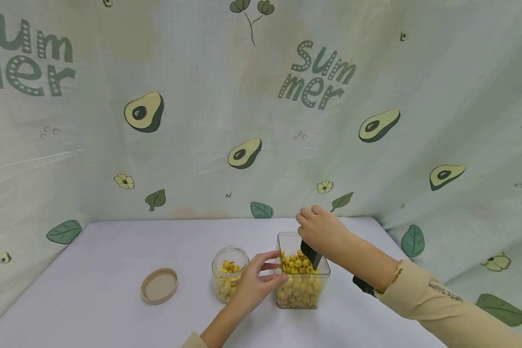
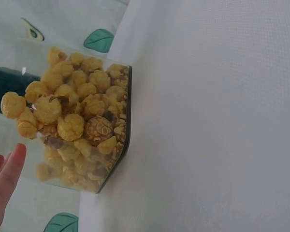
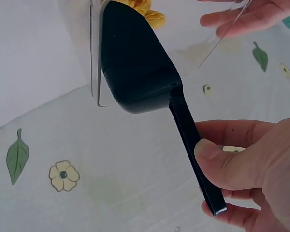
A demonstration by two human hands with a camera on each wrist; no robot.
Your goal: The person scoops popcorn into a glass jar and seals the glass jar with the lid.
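Note:
My right hand (image 1: pixel 324 237) grips the handle of a black scoop (image 3: pixel 135 63) above a clear square container (image 1: pixel 325 274). The scoop's head tilts down inside the container, its tip at the popcorn (image 2: pixel 70 111) that fills the lower part. In the right wrist view, the thumb lies along the handle with fingers behind it. My left hand (image 1: pixel 253 285) is at the container's left side, fingers and thumb extended along the wall near the rim. Close to the left hand stands a round clear jar (image 1: pixel 216 268), partly filled with popcorn.
A round beige lid (image 1: pixel 159 286) lies on the white table (image 1: pixel 91 290), left of the jar. Behind the table hangs a cloth (image 1: pixel 191 121) printed with avocados and leaves. My left forearm passes just in front of the jar.

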